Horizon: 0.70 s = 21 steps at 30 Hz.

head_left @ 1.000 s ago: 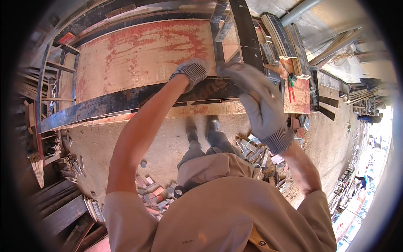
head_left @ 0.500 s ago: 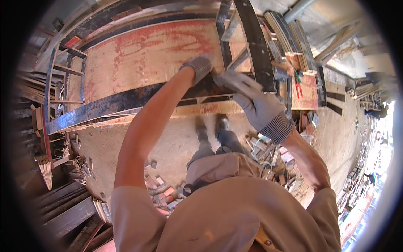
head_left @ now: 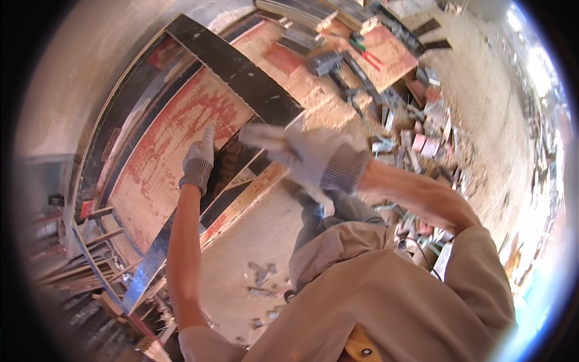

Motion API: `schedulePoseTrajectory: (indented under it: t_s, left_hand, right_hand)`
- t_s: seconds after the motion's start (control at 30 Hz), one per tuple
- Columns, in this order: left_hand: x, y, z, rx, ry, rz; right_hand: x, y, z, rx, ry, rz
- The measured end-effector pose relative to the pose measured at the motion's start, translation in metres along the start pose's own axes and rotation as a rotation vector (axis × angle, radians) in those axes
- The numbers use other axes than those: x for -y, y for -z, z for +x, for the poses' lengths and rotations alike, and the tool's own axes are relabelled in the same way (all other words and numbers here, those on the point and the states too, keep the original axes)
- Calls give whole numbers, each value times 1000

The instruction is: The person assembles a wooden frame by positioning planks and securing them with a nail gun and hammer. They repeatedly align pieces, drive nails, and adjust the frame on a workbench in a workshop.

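Note:
A wooden frame with black-faced boards (head_left: 241, 66) surrounds a red-stained plywood panel (head_left: 175, 130). My left hand (head_left: 198, 161), in a grey knit glove, is at the near edge of the panel beside a black board (head_left: 226, 166). One digit points away from me while the others look curled; whatever they hold is hidden. Over the frame's near right corner is my gloved right hand (head_left: 307, 155), smeared by motion. It is closed round a pale tool, perhaps a hammer, whose blurred end (head_left: 256, 136) reaches left over the black board.
Beyond my right hand lie a dark power tool (head_left: 329, 63) and red-handled pliers (head_left: 369, 57) on a plywood board (head_left: 392, 54). Offcuts and scrap blocks (head_left: 428, 145) litter the floor at right. A slatted wooden frame (head_left: 108, 241) extends at the left.
My view has turned, so the frame now slants and sits further left, and the dark power tool shows clearly. My left hand is now further left along the panel. Both hands remain gloved and near the frame.

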State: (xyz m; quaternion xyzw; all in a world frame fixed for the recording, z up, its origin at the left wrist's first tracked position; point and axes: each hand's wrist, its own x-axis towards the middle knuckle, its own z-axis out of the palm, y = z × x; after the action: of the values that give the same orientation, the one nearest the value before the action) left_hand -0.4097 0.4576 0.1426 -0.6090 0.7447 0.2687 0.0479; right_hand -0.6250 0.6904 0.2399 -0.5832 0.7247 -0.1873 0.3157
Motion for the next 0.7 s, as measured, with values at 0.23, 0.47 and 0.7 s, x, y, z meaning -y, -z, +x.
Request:
schedulePoseTrajectory:
  t_s: [0.23,0.47,0.7]
  left_hand:
    - [-59,-21,-44,-415,-703,188]
    - [-142,-56,-59,-263,-213,96]
    - [-131,-61,-50,-252,-413,-123]
  right_hand:
    - [-104,38,-12,-162,-158,289]
    - [-190,-23,-34,-364,-420,1161]
    - [-240,-20,9,-215,-629,1402]
